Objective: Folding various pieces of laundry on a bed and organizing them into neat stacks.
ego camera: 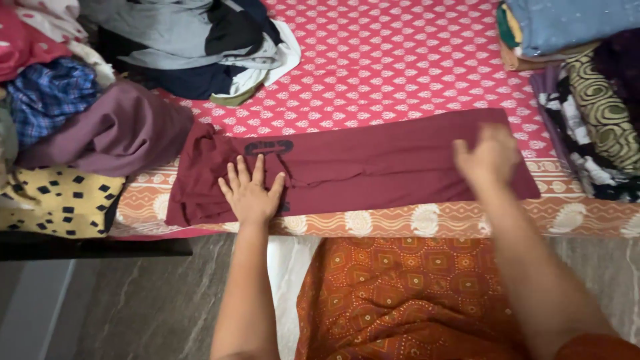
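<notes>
A: Entry, head view. What does each hand do?

B: The left hand [251, 193] lies flat, palm down, fingers spread, on the maroon garment [373, 167]. It presses the cloth near the garment's left end, just below a dark printed mark [268, 147]. It grips nothing; contact is by palm and fingers only.

A: And the right hand?

B: The right hand [489, 159] sits over the garment's right end. It is motion-blurred. The observer cannot tell whether its fingers pinch the cloth or merely rest on it.

A: Position of the garment?

B: Laid out lengthwise along the near edge of the bed, on a pink patterned bedsheet [400, 60]. It is folded into a long strip. The left end is bunched and wrinkled; the right end lies flatter.

A: Surroundings, left side?

B: A heap of clothes: a mauve garment [113, 130] touching the maroon one's left end, a yellow cloth with dark squares [60, 200] below it, and a blue checked cloth [47, 93] above. Further back, a grey and navy pile [193, 40].

A: Right side?

B: A stack of folded clothes [587, 100] with a blue piece on top and a green swirl-patterned piece beneath, near the right hand but apart from it.

A: Foreground?

B: The person's orange patterned clothing [400, 300] hangs below the bed edge, over a grey stone floor [147, 307].
</notes>
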